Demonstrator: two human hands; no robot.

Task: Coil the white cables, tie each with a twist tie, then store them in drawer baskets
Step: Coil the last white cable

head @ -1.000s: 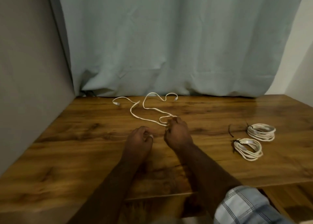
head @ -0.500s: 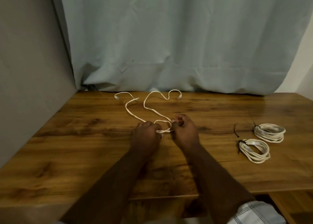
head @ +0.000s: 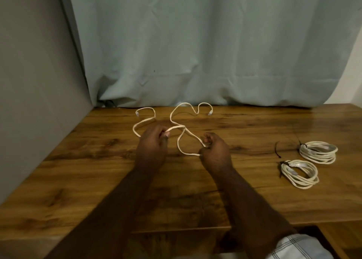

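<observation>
Hands first, from where I sit: my left hand (head: pixel 151 147) has its fingers curled round the loose white cable (head: pixel 181 139), pinching a strand near the thumb, and my right hand (head: pixel 214 154) pinches the same cable a little farther along, fingers folded in on it. Between the two hands the cable hangs in a slack loop above the wooden table (head: pixel 98 170), crossing over itself near the middle. Beyond my hands the rest of it snakes toward the back edge of the table, where I can see both plug ends, one to the left and one to the right, lying close to the foot of the pale curtain (head: pixel 215 53)

Off to my right, well apart from the hands, two coiled cables rest flat on the table: the nearer coil (head: pixel 299 173) and the farther coil (head: pixel 318 152), just beside each other. Each has a dark tie at its left side. A loose black twist tie (head: pixel 277 150) lies on the wood just left of the farther coil, touching neither coil as far as I can tell

A grey wall (head: pixel 35 82) closes off the table on my left, and a checked sleeve (head: pixel 299 248) shows at the bottom right corner
</observation>
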